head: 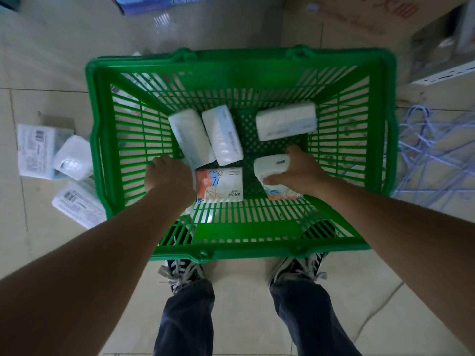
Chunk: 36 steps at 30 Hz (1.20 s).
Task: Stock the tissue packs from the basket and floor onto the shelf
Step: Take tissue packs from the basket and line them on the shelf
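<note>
A green plastic basket (pixel 239 62) stands on the tiled floor between my feet and holds several tissue packs. My right hand (pixel 298 173) is inside it, closed around a white pack (pixel 272 167) that lies on an orange-printed pack. My left hand (pixel 167 173) reaches in at the left, fingers curled over the near end of a white pack (pixel 189 136); its grip is hidden. Another white pack (pixel 222 133) lies beside that one. One more white pack (pixel 286 120) rests at the back right. An orange-and-white pack (pixel 222 185) sits at the front.
Three tissue packs lie on the floor left of the basket (pixel 36 150) (pixel 73 158) (pixel 78 204). A heap of pale wire hangers (pixel 431 155) lies to the right. Cardboard boxes (pixel 365 14) and a white shelf rail (pixel 444 73) stand beyond the basket.
</note>
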Motion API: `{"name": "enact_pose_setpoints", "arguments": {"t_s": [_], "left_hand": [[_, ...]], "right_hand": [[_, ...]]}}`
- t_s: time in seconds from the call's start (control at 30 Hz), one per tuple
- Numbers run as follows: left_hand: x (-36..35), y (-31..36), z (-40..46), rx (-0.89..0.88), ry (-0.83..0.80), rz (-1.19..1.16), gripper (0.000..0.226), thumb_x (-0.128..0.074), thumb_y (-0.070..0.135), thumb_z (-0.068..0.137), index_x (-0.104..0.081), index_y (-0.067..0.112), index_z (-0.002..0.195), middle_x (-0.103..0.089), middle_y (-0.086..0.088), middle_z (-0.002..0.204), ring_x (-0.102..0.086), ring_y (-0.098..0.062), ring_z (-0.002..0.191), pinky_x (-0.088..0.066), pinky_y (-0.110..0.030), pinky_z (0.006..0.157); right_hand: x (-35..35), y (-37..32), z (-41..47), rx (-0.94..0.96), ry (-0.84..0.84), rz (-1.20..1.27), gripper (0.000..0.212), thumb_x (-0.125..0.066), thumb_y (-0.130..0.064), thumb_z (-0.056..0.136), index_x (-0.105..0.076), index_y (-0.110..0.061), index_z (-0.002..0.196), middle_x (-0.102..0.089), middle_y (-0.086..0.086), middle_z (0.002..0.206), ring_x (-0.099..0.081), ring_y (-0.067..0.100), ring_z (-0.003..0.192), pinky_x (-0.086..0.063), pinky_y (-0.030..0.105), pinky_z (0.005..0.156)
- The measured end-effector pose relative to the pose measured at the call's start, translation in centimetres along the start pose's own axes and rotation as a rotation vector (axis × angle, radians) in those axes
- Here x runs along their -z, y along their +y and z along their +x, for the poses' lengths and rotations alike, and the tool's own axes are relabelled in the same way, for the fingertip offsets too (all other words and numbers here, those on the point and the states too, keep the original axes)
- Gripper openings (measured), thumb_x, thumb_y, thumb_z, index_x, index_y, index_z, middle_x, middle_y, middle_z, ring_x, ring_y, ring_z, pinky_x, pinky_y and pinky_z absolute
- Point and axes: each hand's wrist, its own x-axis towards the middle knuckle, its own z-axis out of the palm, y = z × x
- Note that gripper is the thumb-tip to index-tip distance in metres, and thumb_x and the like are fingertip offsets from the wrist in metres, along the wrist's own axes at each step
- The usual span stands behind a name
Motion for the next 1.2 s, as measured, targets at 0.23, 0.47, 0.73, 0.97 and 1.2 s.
{"name": "enact_pose_setpoints", "arguments": {"t_s": [0.23,0.47,0.73,0.97,1.2], "left_hand": [[-2.3,-0.4,-2.7,-0.128,0.122,-0.214,0.063,-0.079,0.016,0.085,-0.048,0.005,0.138,-0.048,-0.016,0.129,-0.059,-0.033,0.111,-0.053,-0.040,0.090],[-1.8,-2.0,-4.6,-0.017,-0.105,-0.351,0.069,-0.087,0.030,0.079,-0.056,0.004,0.135,-0.052,-0.019,0.128,-0.053,-0.035,0.121,-0.050,-0.039,0.095],[-0.1,-2.5,-9.7,-0.166,-0.085,-0.583,0.085,-0.082,0.027,0.080,-0.034,0.027,0.151,-0.063,-0.002,0.107,-0.064,-0.025,0.090,-0.053,-0.034,0.071],[2.2,-6.3,-15.1,-0.003,-0.082,-1.498,0.054,-0.089,0.016,0.077,-0.066,0.017,0.126,-0.076,-0.004,0.111,-0.072,-0.025,0.093,-0.057,-0.032,0.072],[8.3,-11.0,-24.0,-0.026,-0.079,-1.966,0.060,-0.088,0.022,0.063,-0.068,0.025,0.119,-0.080,0.003,0.108,-0.074,-0.027,0.106,-0.061,-0.049,0.094]], "right_hand": [[-0.2,0.5,-1.6,-0.131,0.054,0.289,0.076,-0.099,-0.047,0.063,-0.060,-0.017,0.120,-0.069,-0.006,0.106,-0.070,0.011,0.088,-0.054,0.023,0.057],[-1.0,-0.6,-3.8,-0.147,-0.043,0.465,0.047,-0.101,-0.031,0.065,-0.069,-0.021,0.098,-0.079,-0.005,0.091,-0.078,0.003,0.064,-0.058,0.019,0.051],[0.8,-3.9,-7.5,-0.108,-0.130,0.430,0.031,-0.096,-0.025,0.074,-0.079,-0.016,0.098,-0.084,-0.006,0.083,-0.082,0.012,0.072,-0.060,0.020,0.054],[5.8,-10.1,-12.5,-0.036,-0.146,0.369,0.042,-0.095,-0.054,0.057,-0.082,-0.027,0.087,-0.084,-0.006,0.084,-0.082,0.014,0.073,-0.063,0.025,0.062],[11.9,-18.1,-20.2,0.051,-0.058,0.322,0.065,-0.096,-0.059,0.055,-0.060,-0.029,0.100,-0.080,-0.011,0.076,-0.076,0.001,0.060,-0.057,0.015,0.050]]}}
